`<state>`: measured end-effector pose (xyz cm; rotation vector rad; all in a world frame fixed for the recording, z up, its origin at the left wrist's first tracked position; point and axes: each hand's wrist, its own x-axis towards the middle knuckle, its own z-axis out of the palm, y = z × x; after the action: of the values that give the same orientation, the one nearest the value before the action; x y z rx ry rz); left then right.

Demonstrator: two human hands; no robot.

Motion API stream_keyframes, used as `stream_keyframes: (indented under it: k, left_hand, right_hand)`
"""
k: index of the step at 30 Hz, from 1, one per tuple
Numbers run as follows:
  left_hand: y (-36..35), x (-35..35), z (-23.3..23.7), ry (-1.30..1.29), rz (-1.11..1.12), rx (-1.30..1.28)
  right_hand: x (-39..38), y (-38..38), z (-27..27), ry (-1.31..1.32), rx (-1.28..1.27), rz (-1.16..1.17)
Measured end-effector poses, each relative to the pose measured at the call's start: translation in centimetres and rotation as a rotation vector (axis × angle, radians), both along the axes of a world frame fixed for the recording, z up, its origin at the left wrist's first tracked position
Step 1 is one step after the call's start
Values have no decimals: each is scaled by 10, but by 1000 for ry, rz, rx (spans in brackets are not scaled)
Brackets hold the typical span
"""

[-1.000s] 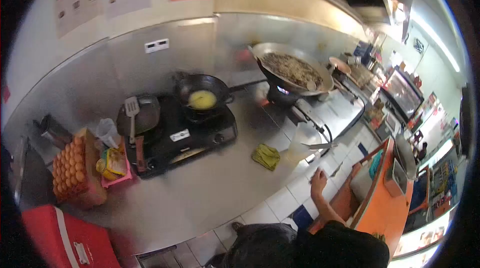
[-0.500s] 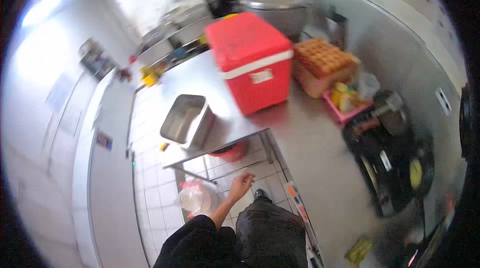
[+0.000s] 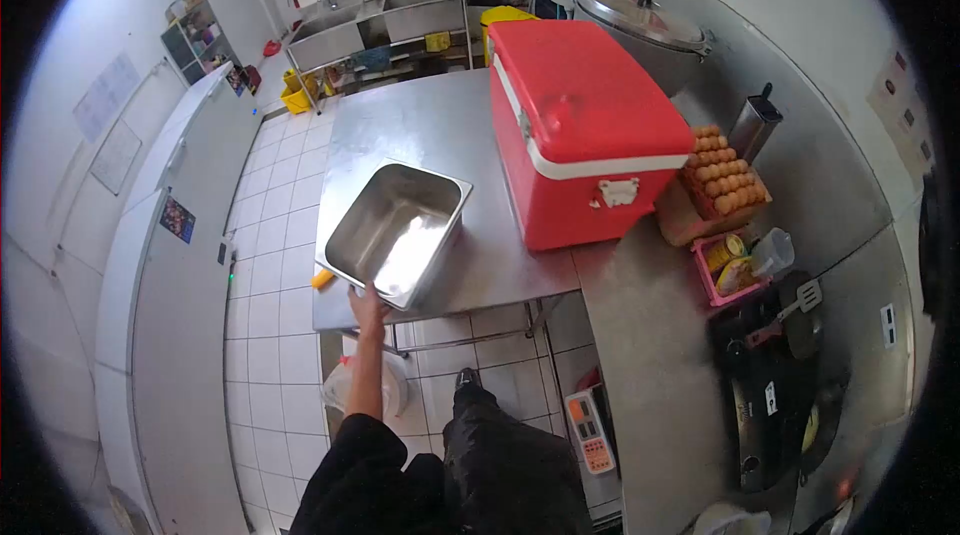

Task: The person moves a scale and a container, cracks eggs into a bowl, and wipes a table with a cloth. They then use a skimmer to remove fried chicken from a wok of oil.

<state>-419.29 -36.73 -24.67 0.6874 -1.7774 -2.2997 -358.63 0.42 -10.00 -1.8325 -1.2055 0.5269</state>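
A deep rectangular stainless-steel food pan point(image 3: 440, 265) stands on the metal table point(image 3: 400, 115), its inside bare and shiny. My left hand point(image 3: 368, 305) is at the pan's near rim, close to the table's front edge, with its fingers closed on the rim. A yellow-orange object, perhaps a handle point(image 3: 322, 279), pokes out past the table's left edge beside the pan. A large red cooler box point(image 3: 590, 115) with a white band stands to the right of the pan, lid down. My right hand is out of view.
Trays of eggs point(image 3: 725, 175), a pink basket point(image 3: 712, 280) and a black stove point(image 3: 765, 405) with a spatula line the right counter point(image 3: 650, 365). A digital scale point(image 3: 592, 435) sits low. Beneath the table front is a whitish plastic container point(image 3: 400, 390). White chest freezers point(image 3: 190, 335) run along the left.
My left hand has reached forward and up from below the table edge to the pan's near rim. The view has turned and become sharper.
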Motion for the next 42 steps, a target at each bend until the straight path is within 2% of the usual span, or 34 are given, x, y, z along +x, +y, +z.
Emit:
stream_keyframes:
  k: [1,3,5,7,9,11,13,14,16,17,18,19,20,21,22,23,25,26,27,29,31,33,35,36,37,38,39,41,42]
  left_hand:
    - [9,-12,-6,-61,34,3]
    - [30,-38,-8,-97,-35,19]
    - [63,-65,22,-74,-75,74]
    - [90,-118,1,124,20,103]
    - [113,-153,33,-51,50,246]
    - [124,-190,19,6,5,212]
    - [109,-188,47,-137,-173,382]
    - [98,-180,47,-34,-226,274]
    - [59,-169,19,254,-163,-412]
    - [34,-147,23,218,-102,-648]
    - [5,-132,10,384,24,-1008]
    - [-24,-114,17,262,-33,-1140]
    - [-57,-107,-15,388,96,-1439]
    - [-79,-98,-12,247,9,-1465]
    - [-94,-94,-11,103,-80,-1488]
    - [-106,-96,-19,124,-112,-1479]
    - [-121,-110,-35,-49,-267,-1403]
    - [-117,-122,-40,-35,-297,-1395]
    - [-111,-136,-42,-27,-285,-1363]
    - [-106,-164,-58,-9,-298,-1329]
    - [-90,-206,-85,185,-110,-1511]
    - [-64,-236,-56,-14,-272,-1320]
    - [-70,-282,-89,-36,-425,-1157]
    - [-60,-280,-72,-78,-427,-1050]
    - [-66,-285,-93,45,-346,-996]
    - [-71,-290,-112,169,-273,-947]
    - [-58,-260,-64,136,-220,-885]
    - [-68,-232,-66,289,-235,-913]
    - [-65,-207,-56,286,-221,-872]
  right_hand:
    - [-26,-9,0,29,6,6]
    - [-78,-23,-6,101,-31,81]
    - [-129,-34,-14,173,-102,178]
    - [-184,-49,-29,259,-179,283]
    - [-241,-65,-41,310,-264,395]
    - [-306,-87,-39,208,-419,540]
    - [-348,-100,-53,302,-491,746]
    - [-373,-107,-56,301,-519,801]
    - [-418,-122,-52,202,-547,967]
    - [-434,-125,-54,105,-552,1069]
    - [-448,-127,-60,132,-513,1191]
    - [-462,-129,-67,161,-469,1306]
    - [-477,-129,-77,58,-427,1350]
    - [-489,-130,-82,-49,-393,1384]
    - [-504,-126,-87,-137,-483,1437]
    - [-520,-123,-88,-226,-578,1489]
    - [-539,-131,-102,-197,-403,1441]
    - [-553,-133,-85,-262,-439,1444]
    - [-569,-134,-67,-326,-476,1449]
    - [-590,-133,-68,-137,-376,1493]
    - [-609,-128,-57,-161,-321,1566]
    - [-627,-118,-94,-119,-307,1605]
    - [-633,-108,-99,-187,-375,1657]
    - [-632,-105,-101,-112,-201,1666]
    - [-628,-103,-102,-36,-24,1683]
    - [-614,-99,-104,-27,-9,1638]
    - [-603,-98,-103,-48,67,1577]
    - [-574,-83,-84,-27,167,1507]
    - [-548,-68,-65,12,201,1498]
